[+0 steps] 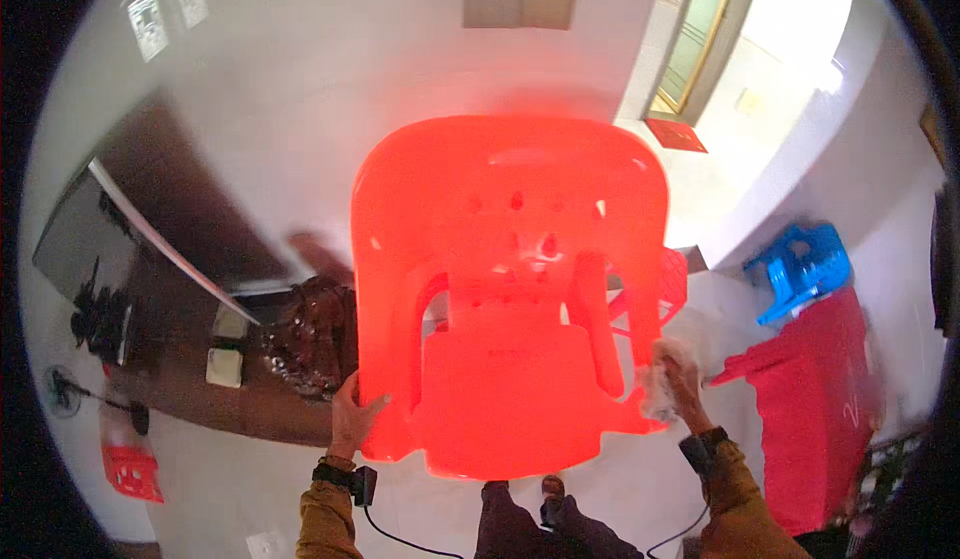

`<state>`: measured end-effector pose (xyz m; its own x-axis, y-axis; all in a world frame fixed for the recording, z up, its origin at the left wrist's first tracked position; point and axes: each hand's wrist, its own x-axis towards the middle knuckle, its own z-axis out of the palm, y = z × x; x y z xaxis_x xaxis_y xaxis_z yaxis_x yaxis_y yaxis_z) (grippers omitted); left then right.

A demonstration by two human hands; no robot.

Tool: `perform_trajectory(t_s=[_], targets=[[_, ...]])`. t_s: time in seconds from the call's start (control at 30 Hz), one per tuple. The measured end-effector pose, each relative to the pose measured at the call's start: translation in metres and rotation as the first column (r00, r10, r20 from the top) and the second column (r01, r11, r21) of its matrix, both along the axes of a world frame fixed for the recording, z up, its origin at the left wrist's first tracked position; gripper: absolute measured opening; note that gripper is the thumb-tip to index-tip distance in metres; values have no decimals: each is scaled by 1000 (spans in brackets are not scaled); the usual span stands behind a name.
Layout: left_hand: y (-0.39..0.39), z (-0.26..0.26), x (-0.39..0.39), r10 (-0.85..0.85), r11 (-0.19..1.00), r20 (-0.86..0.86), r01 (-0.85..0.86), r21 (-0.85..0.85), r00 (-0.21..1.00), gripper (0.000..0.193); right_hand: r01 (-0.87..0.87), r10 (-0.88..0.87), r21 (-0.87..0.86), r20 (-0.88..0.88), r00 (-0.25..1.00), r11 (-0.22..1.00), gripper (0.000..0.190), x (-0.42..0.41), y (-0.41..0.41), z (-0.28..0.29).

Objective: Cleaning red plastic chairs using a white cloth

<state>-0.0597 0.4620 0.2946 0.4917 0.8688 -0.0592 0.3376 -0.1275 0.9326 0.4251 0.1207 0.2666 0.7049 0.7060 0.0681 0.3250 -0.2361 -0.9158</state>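
Note:
A large red plastic armchair (510, 401) fills the middle of the head view, its seat towards me and its backrest farther off. My left hand (360, 413) grips the chair's left front edge, thumb over the near face. At the chair's right side, my right hand (679, 379) holds a crumpled pale cloth (660, 383) against the lower arm or leg; the cloth is blurred. Both wrists carry dark strapped devices with cables.
To the left stands a dark brown cabinet (277, 420) with a television (97, 244) and a dark glossy bag or covering. A blue plastic stool or chair (814, 266) and a red cloth-covered surface (810, 409) are at the right. Another red plastic seat (133, 473) stands far left.

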Motion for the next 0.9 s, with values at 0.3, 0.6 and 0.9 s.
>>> perform_trajectory(t_s=[0.3, 0.6, 0.9], targets=[[10, -38, 46, 89, 991, -31, -92, -94, 996, 59, 137, -142, -49, -144, 979, 989, 23, -24, 69, 12], [25, -89, 62, 44, 982, -447, 44, 184, 893, 82, 63, -47, -171, 92, 995, 983, 31, -4, 51, -3], [-43, -60, 82, 113, 935, -79, -79, 347, 990, 77, 316, -306, -20, -315, 898, 949, 31, -20, -21, 15]])
